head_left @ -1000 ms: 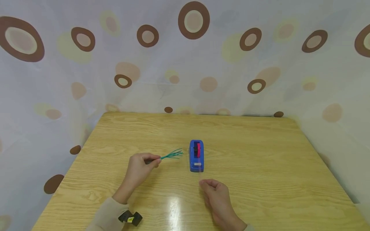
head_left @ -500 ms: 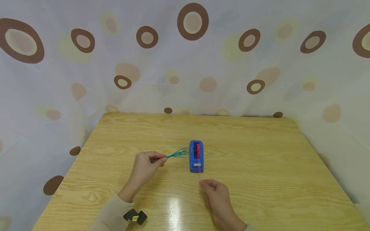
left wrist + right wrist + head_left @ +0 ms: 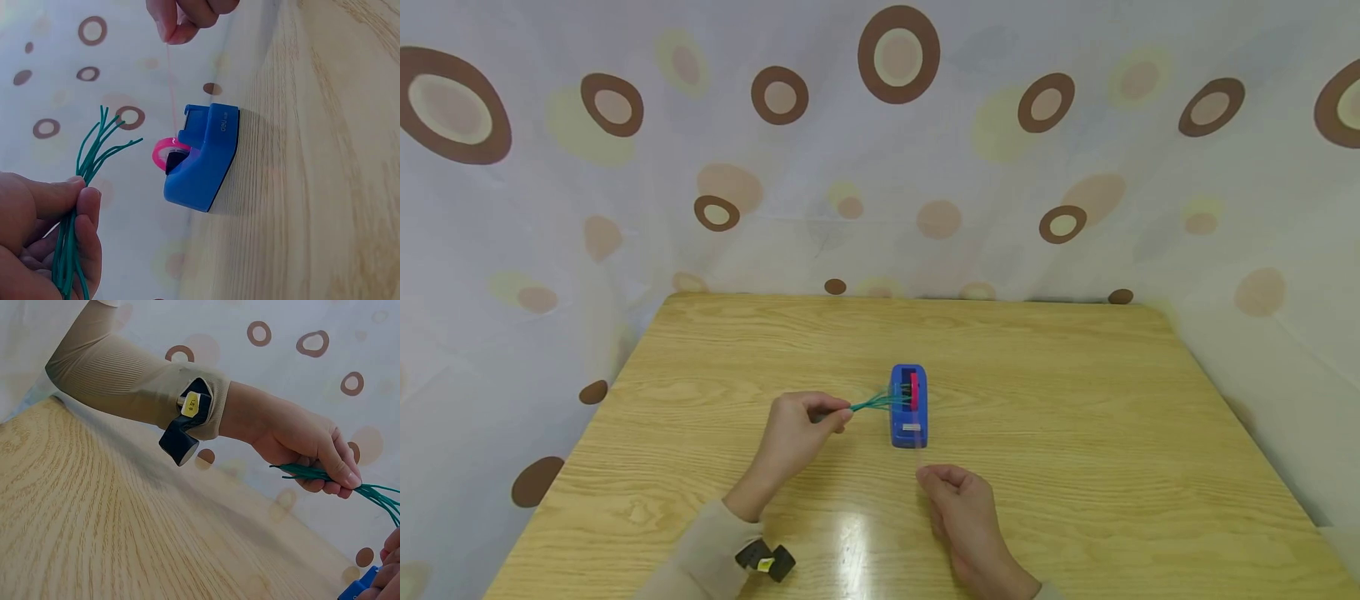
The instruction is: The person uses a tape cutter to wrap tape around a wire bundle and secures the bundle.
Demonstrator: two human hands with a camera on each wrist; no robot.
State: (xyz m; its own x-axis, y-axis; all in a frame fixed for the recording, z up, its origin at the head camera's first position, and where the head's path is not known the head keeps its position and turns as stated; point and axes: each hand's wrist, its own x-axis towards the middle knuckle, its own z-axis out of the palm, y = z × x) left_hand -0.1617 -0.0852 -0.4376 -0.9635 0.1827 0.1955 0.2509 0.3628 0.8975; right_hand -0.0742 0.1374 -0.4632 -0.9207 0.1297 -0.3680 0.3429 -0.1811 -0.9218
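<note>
My left hand (image 3: 801, 429) pinches a bundle of thin green wires (image 3: 94, 156) between thumb and fingers. The loose ends fan out to the right and overlap the tape dispenser in the head view. That blue tape dispenser (image 3: 898, 433) stands on the table and bears a pink-rimmed tape roll (image 3: 167, 153). A strip of clear pinkish tape (image 3: 171, 87) runs taut from the roll to my right hand (image 3: 966, 517), whose thumb and finger pinch its end in front of the dispenser. In the right wrist view only part of the right hand shows, at the lower right edge.
The wood-grain table (image 3: 1075, 417) runs back to a pale curtain (image 3: 820, 167) printed with brown rings, which also hangs along both sides. On the left sleeve sits a black wrist camera mount (image 3: 765, 562) with a yellow label.
My left hand has moved to the right with the green wires, from left of the tape dispenser until their ends overlap it. The right hand stays in place, holding the tape.
</note>
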